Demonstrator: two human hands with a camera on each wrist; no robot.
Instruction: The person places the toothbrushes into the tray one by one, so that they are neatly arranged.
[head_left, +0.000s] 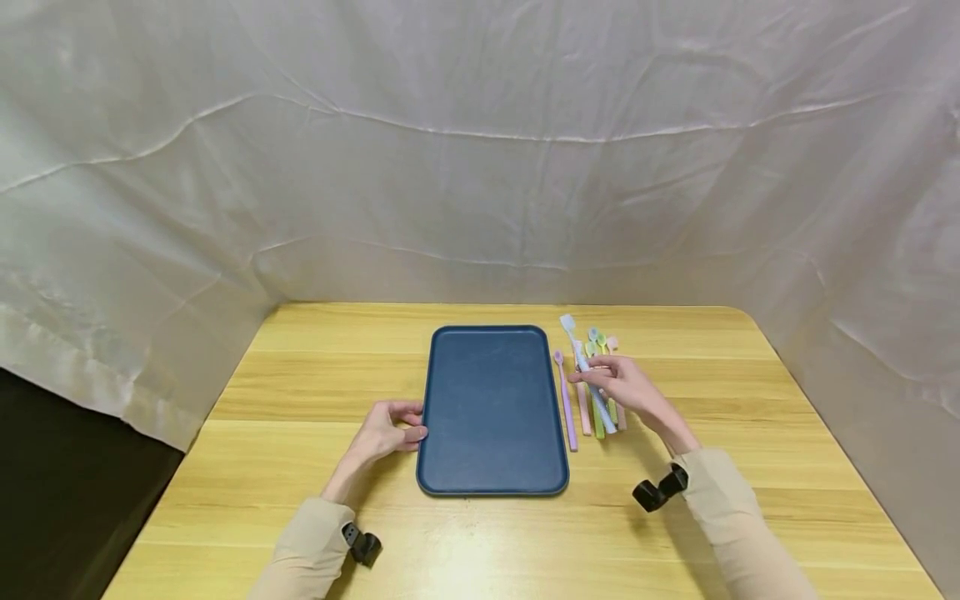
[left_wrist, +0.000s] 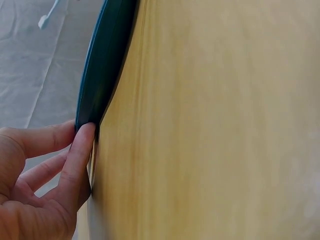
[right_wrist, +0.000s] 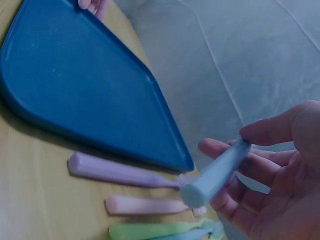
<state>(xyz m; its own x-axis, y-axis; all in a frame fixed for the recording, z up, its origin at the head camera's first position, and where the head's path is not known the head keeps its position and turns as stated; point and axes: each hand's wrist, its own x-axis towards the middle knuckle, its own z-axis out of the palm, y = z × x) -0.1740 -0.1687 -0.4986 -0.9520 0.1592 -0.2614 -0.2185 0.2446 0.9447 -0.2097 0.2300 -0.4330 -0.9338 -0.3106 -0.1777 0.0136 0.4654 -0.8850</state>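
Observation:
A dark blue rectangular tray (head_left: 491, 408) lies flat on the table. My left hand (head_left: 386, 431) pinches its left rim; the left wrist view has thumb and finger on the tray's edge (left_wrist: 107, 60). Right of the tray, my right hand (head_left: 626, 385) holds a light blue toothbrush (right_wrist: 212, 180) by its handle, raised above the others, head pointing away from me. Below it several toothbrushes lie side by side: a purple toothbrush (head_left: 567, 408) nearest the tray, then a pink toothbrush (right_wrist: 145, 205) and a green toothbrush (right_wrist: 145, 230). My right hand partly covers the rest in the head view.
The wooden table (head_left: 300, 467) extends around the tray on all sides. A pale grey cloth (head_left: 480, 192) hangs behind the table and along its sides. Each wrist carries a small black camera (head_left: 660, 487).

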